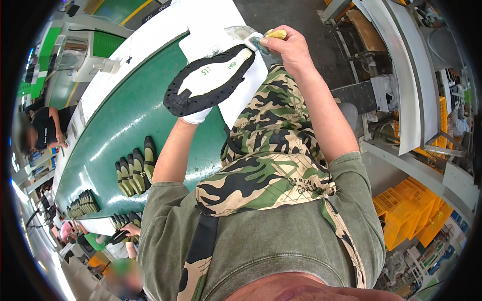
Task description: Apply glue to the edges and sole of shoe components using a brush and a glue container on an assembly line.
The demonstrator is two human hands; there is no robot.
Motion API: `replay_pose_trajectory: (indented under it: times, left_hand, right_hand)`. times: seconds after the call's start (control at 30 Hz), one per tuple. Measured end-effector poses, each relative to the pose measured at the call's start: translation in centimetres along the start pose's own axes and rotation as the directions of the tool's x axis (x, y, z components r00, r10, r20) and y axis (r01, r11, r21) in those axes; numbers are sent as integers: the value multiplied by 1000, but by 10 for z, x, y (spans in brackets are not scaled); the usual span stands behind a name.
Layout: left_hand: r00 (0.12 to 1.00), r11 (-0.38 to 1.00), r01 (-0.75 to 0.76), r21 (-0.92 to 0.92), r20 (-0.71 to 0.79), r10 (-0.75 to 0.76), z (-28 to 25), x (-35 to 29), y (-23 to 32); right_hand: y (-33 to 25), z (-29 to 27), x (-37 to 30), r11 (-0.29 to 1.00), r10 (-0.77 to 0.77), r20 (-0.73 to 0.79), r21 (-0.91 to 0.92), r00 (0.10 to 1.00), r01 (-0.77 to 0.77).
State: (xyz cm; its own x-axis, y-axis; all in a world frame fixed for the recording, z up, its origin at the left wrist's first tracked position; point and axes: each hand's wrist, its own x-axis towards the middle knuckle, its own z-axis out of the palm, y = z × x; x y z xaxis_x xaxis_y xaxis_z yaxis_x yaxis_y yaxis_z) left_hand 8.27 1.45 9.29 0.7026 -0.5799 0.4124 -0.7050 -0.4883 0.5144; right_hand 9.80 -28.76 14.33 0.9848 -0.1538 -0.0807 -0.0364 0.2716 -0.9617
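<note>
Honestly, that black-rimmed shoe upper (207,79) sits over the gloved left hand (197,117), fingers hidden so can't tell their grip; right fingers (275,45) pinch a yellow tool (276,34) just beside its narrow end; probably light, stiff-bottomed, soft-rimmed; best held from underneath.

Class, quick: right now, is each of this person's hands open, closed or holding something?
Left hand: holding the shoe, fingers hidden beneath it.
Right hand: closed, pinching a small yellow object.

Head-worn fisheye view, facing down, near left hand (197,117), right hand (292,47)
</note>
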Motion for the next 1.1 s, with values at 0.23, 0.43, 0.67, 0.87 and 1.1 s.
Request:
replay_pose_trajectory:
  times: [0.23, 0.43, 0.67, 0.87, 1.1]
  left_hand:
    - [974, 734, 60, -676, -122, -191, 2, 19, 36]
    - [984, 978, -10, -209, -175, -27, 4, 53, 66]
    - [982, 921, 130, -367, -80, -170, 13, 78, 88]
    - [953, 807, 303, -506, 178, -246, 9, 87, 86]
    - [858, 540, 488, -686, 492, -151, -7, 95, 94]
  right_hand:
    - [-15, 7, -18, 998, 49, 11, -29, 999, -49]
    - [-44, 17, -43, 996, 43, 63, 72, 997, -47]
    - [-86, 28, -58, 993, -33, 83, 112, 996, 23]
    - [-109, 28, -52, 969, -175, 141, 201, 974, 145]
    - [-100, 12, -18, 929, -334, 87, 197, 938, 313]
